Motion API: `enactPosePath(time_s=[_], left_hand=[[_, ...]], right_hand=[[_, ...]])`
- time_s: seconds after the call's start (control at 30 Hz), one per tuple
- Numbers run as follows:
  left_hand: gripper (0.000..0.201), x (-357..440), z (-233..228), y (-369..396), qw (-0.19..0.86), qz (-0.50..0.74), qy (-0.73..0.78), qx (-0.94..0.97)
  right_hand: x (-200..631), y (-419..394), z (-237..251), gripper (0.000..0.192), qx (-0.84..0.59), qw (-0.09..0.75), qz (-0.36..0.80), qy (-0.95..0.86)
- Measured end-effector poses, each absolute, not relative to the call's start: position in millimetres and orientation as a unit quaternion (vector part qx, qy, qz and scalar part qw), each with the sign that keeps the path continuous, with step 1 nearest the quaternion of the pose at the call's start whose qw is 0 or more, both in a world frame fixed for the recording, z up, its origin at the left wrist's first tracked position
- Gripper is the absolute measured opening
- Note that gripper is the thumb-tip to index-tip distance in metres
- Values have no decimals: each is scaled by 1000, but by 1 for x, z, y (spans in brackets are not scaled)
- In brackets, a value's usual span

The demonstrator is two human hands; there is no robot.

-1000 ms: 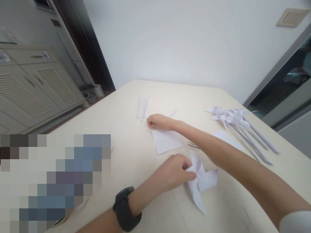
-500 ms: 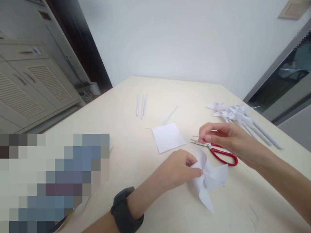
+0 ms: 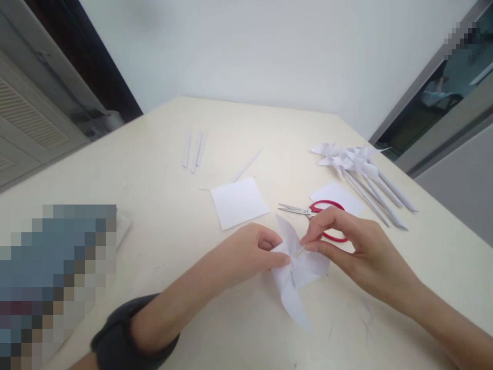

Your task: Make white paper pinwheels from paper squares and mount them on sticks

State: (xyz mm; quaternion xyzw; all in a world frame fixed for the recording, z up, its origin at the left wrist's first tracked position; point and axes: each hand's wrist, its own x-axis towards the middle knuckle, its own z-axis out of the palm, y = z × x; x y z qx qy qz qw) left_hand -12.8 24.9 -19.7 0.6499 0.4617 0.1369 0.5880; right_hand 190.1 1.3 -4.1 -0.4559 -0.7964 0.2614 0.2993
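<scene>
Since the earlier frame, your right hand (image 3: 360, 252) left the scissors (image 3: 321, 216) and pinched the pinwheel (image 3: 296, 267) centre. Your left hand (image 3: 246, 254) gripped its left edge; the longest blade pointed toward you, below both grips.

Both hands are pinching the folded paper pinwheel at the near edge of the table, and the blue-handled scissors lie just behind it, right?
Not quite: the scissors have red handles, not blue, as the head view shows. The rest holds: the left hand and right hand both pinch the paper pinwheel near the table's front edge, with the scissors lying just behind it.
</scene>
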Motion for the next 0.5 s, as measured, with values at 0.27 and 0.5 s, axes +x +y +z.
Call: enactPosePath(time_s=[0.27, 0.5], left_hand=[[13, -10, -18, 26, 615, 113, 469, 624], [12, -10, -19, 24, 598, 156, 490, 615]], right_hand=[[190, -5, -7, 21, -437, 283, 233, -821], [189, -6, -10, 26, -401, 256, 215, -853]])
